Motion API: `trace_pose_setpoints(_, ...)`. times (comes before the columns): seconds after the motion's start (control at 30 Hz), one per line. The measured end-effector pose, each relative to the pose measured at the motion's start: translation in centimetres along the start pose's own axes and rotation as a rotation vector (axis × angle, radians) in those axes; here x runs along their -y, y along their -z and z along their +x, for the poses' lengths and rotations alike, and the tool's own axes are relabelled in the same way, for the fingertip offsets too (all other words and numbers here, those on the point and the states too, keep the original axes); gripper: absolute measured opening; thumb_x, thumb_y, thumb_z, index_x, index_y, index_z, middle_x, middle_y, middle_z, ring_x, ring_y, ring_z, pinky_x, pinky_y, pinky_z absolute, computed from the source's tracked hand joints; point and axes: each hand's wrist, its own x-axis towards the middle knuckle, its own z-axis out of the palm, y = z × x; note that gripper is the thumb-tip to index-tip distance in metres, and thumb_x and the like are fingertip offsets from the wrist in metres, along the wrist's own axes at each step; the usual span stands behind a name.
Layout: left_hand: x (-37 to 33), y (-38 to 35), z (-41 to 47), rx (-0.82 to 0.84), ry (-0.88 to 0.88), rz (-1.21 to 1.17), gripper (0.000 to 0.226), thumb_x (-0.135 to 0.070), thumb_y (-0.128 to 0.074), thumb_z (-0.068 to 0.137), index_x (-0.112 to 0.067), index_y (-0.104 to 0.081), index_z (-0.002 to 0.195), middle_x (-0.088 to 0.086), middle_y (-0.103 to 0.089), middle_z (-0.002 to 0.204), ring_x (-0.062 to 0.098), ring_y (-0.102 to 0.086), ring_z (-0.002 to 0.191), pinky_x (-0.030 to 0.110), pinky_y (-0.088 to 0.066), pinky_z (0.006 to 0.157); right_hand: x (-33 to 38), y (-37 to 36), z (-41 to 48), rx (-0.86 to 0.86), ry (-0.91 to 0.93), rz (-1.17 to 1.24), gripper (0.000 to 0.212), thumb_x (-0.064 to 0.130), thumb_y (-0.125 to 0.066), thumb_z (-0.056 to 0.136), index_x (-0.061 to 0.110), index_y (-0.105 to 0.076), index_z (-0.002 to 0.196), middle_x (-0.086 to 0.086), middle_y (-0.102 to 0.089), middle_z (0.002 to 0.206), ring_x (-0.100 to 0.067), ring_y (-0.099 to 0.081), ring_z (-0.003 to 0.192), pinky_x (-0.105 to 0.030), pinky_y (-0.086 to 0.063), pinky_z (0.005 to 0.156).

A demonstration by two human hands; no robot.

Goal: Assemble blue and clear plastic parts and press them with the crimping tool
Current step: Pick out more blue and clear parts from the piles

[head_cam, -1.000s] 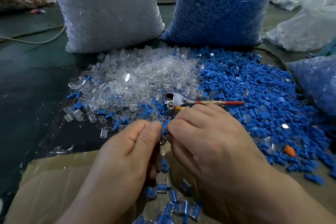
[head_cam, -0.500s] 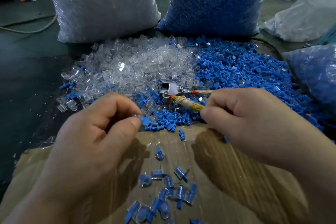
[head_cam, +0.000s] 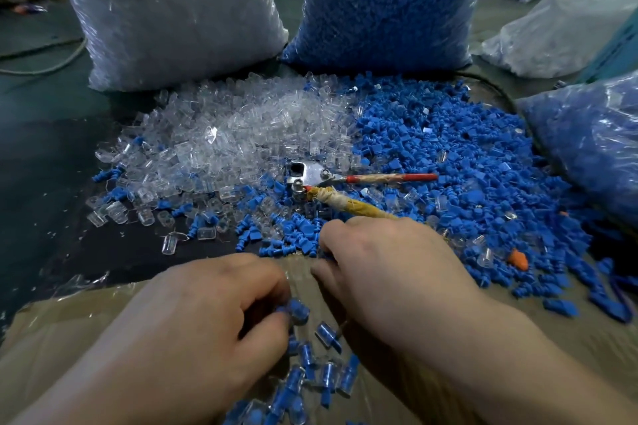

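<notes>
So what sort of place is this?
Probably a small piecework assembly workshop: a sack of clear parts, a sack of blue parts, and a tape-wrapped crimping tool among loose piles.

Colourless and glassy throughout the heap of clear parts (head_cam: 241, 134), flecked with white glints. Plain saturated blue over the heap of blue parts (head_cam: 448, 155). Milky grey-white on the left sack (head_cam: 172, 10), deep blue on the right sack (head_cam: 386, 3), both under shiny film. Shows bare silver on the head of the crimping tool (head_cam: 307, 174), red on one handle, yellow and off-white wrapping on the other. Blue cores in clear shells for the assembled pieces (head_cam: 328, 373). Dull tan on the cardboard (head_cam: 69, 338), dark green-black on the counter (head_cam: 41, 166). Bright orange on a lone orange piece (head_cam: 519, 259). Hazy blue through the clear bag (head_cam: 593, 148).
</notes>
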Motion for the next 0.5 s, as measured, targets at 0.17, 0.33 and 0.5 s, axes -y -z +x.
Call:
trace_pose_setpoints(0.17,0.2,0.4,-0.2,-0.035,0.007,-0.042,0.03,-0.07,-0.045,0.079,-0.045,-0.062,0.082,-0.027,-0.062,0.083,-0.005,-0.061,0.07,0.02,-0.048,0.051,-0.2,0.0,0.2,0.037,-0.003,0.055,0.011,0.031,-0.046,0.096,0.028,-0.039,0.087,0.008,-0.054,0.082,-0.021,-0.056,0.075,-0.04,-0.051,0.062)
trace_pose_setpoints(0.33,3.2,0.2,0.0,-0.461,0.291,-0.042,0.027,-0.073,-0.044,0.081,-0.052,-0.059,0.087,-0.033,-0.064,0.074,0.001,-0.062,0.052,0.029,-0.053,0.046,-0.7,0.9,-0.1,0.057,-0.062,0.224,0.016,0.038,-0.046,0.091,0.027,-0.049,0.08,0.008,-0.056,0.071,-0.01,-0.054,0.064,-0.037,-0.052,0.06)
trace_pose_setpoints(0.5,6.2,-0.8,0.0,-0.533,0.44,0.164,0.022,-0.066,-0.046,0.076,-0.055,-0.048,0.095,-0.019,-0.061,0.08,0.012,-0.062,0.064,0.044,-0.059,0.06,-0.2,0.8,0.0,-0.019,-0.008,0.401,0.013,0.042,-0.043,0.097,0.035,-0.05,0.088,0.017,-0.056,0.074,0.006,-0.05,0.085,-0.015,-0.041,0.055)
